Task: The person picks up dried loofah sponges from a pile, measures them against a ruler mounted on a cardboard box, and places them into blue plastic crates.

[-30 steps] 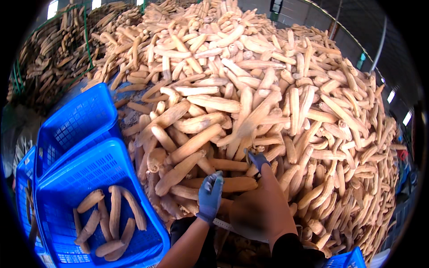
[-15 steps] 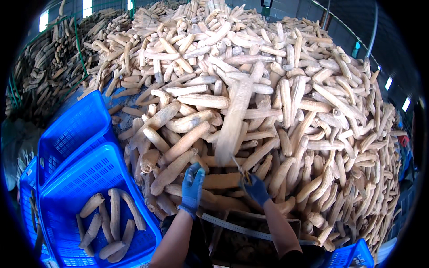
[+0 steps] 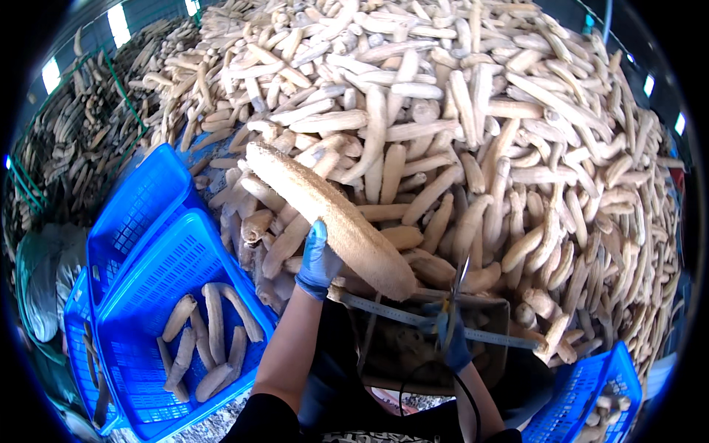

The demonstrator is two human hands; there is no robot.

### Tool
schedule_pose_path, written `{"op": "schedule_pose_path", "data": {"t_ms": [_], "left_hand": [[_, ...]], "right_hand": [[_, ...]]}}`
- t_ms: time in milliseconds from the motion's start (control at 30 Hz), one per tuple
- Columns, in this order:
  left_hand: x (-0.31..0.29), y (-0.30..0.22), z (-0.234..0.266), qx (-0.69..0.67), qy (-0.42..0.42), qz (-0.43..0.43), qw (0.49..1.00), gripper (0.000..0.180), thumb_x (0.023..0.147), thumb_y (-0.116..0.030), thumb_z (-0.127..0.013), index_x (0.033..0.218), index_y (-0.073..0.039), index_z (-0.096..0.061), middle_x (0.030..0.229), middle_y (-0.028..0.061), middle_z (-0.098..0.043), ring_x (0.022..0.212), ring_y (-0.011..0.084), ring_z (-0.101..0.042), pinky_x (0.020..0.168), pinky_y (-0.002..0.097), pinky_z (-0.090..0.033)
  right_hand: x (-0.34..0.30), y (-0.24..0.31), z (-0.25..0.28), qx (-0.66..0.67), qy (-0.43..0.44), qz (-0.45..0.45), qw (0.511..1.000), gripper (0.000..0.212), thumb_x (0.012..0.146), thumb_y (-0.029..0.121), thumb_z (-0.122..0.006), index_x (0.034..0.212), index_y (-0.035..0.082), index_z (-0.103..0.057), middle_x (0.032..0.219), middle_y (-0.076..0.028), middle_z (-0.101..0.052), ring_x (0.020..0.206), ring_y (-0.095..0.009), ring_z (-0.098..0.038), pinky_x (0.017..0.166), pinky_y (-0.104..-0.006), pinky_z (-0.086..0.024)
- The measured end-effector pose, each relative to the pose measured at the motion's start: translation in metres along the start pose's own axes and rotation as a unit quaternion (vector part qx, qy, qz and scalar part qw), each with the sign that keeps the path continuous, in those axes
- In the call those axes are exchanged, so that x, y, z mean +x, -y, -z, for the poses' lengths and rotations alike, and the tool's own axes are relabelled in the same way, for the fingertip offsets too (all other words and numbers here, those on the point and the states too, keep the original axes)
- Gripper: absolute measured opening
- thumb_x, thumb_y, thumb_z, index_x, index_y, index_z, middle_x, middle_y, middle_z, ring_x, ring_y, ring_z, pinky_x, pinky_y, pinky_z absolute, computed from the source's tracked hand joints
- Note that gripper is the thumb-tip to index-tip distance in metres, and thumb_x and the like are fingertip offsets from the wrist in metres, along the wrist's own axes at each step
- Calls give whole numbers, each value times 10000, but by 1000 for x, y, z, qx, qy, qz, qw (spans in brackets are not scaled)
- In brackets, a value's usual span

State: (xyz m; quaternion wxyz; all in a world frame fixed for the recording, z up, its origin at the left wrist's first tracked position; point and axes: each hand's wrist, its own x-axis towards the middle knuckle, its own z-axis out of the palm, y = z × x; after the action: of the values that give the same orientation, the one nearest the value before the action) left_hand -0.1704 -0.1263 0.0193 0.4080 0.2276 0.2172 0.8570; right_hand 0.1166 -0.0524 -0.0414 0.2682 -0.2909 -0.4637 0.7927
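Observation:
My left hand (image 3: 317,267), in a blue glove, is closed round a long, thick dried loofah (image 3: 336,218). The loofah slants from upper left to lower right, over the near edge of the pile. My right hand (image 3: 453,343), gloved too, grips a pair of scissors (image 3: 461,277) whose blades point up and away from me. Whether the blades are spread is hard to make out. Below both hands, a ruler strip (image 3: 399,315) runs across the top of a dark box (image 3: 504,314) standing close to my body. Loose pieces inside the box are dim.
A high pile of dried loofahs (image 3: 532,173) fills the space ahead. At the left stand blue plastic baskets (image 3: 122,325), the nearest holding several loofahs. Another blue basket (image 3: 617,369) with short pieces is at lower right. A white sack (image 3: 40,288) lies far left.
The loofah, a blur above the pile before, now lies in my left hand, which was open. My right hand has moved down and nearer with the scissors. The view has tilted down.

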Motion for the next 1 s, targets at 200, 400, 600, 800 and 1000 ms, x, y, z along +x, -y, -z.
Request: {"op": "schedule_pose_path", "data": {"t_ms": [200, 400, 600, 800, 1000], "left_hand": [[-16, 18, -37, 71, 173, 62, 980, 917, 707, -508, -713, 1382, -56, -289, 1368, 116, -390, 1259, 269, -384, 1070, 400, -281], [-17, 3, -9, 28, 76, 22, 996, 846, 781, -473, -654, 1393, -46, -254, 1388, 130, -359, 1283, 286, -345, 1080, 424, -257], [-18, 6, 7, 60, 93, -8, 994, 797, 755, -298, -718, 1378, -38, -294, 1354, 108, -411, 1263, 248, -368, 1067, 372, -265], [-18, 0, 8, 57, 56, 0, 997, 659, 817, -302, -657, 1346, -51, -356, 1335, 80, -432, 1224, 214, -413, 1037, 357, -310], [-7, -35, 19, 45, -79, -69, 993, 697, 878, -444, -547, 1424, -163, -217, 1222, 49, -495, 1032, 204, -551, 859, 382, -476]], "right_hand": [[1, 13, -22, 110, 78, -83, 987, 395, 926, 239, -475, 1251, 29, -398, 1103, -129, -524, 901, -146, -559, 685, -260, -515], [-11, -5, 13, -181, -116, 150, 965, 647, 753, 39, -676, 1304, 37, -338, 1172, -94, -459, 1044, -164, -496, 815, -262, -475], [-17, -21, 49, -394, -154, 257, 869, 779, 719, 151, -753, 1334, 2, -298, 1234, -141, -452, 1131, -246, -472, 940, -349, -411], [-22, -9, 32, -296, -92, 222, 924, 659, 742, 142, -735, 1272, 3, -370, 1148, -92, -498, 1044, -197, -511, 890, -299, -445], [-12, -29, 65, 64, -57, 51, 995, 471, 806, 124, -656, 1215, 26, -445, 1075, -75, -546, 973, -164, -544, 820, -276, -473]]}}
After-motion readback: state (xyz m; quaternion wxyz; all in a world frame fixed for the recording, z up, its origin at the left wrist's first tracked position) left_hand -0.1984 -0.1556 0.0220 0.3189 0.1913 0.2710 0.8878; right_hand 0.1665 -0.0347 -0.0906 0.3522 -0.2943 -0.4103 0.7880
